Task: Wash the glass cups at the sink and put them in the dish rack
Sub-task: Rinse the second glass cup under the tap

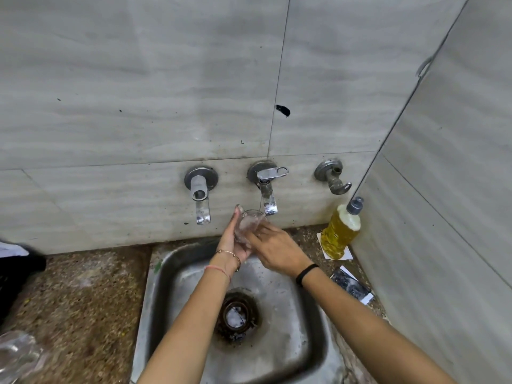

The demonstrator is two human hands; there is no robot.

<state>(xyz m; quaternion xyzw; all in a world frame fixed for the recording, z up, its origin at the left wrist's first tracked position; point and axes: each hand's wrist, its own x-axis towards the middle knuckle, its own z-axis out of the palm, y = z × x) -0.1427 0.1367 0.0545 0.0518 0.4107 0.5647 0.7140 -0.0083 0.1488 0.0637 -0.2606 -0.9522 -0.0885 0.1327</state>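
— How far along is she, would you say?

— Early to middling, I'd guess. One glass cup [249, 225] is in the wash now, held up over the back of the sink [171, 286], just below the spout of the middle tap [267, 195]. Nothing I can see is racked. The dish rack isn't in sight from here at all.

— Any more waiting?

— There's something clear and glassy at the near left corner of the counter [83, 300], too blurred to say whether it's cups [16, 356] or whether they're washed. So rinsing this one, carrying it to the rack and probably more cups are left to do.

— And the hands?

— Both are on the cup. The left hand [234, 242] cups it from the left and below, fingers running up its side to the rim. The right hand [277, 250] comes in from the right, fingers curled over the near side of the glass, as if rubbing it. The cup sits tilted between them, mouth toward the wall.

— Water running?

— Can't tell. The bottle of yellow liquid [342, 231] stands apart, off to the right by the corner.
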